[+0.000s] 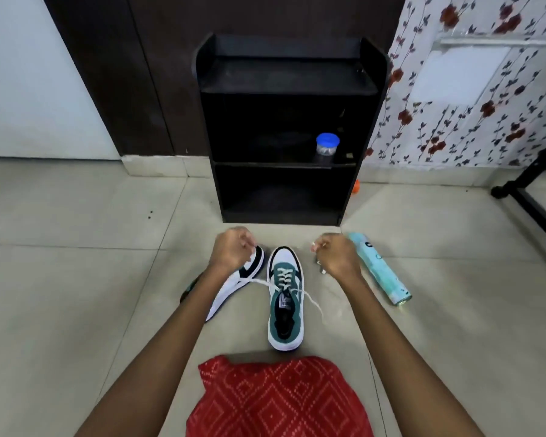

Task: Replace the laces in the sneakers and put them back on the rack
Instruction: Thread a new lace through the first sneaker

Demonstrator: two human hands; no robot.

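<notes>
- Left hand (230, 247) and right hand (336, 252) are each pinching an end of the lace (259, 282), just beyond the green sneaker (286, 310).
- Second sneaker (234, 285) is lying under the left hand, spray can (379, 269) beside the right.

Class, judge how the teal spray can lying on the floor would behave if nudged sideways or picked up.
The spray can lies on its side on smooth floor tiles, so a sideways nudge would probably roll it. Its rigid-looking cylinder should likely keep its shape when gripped.
</notes>
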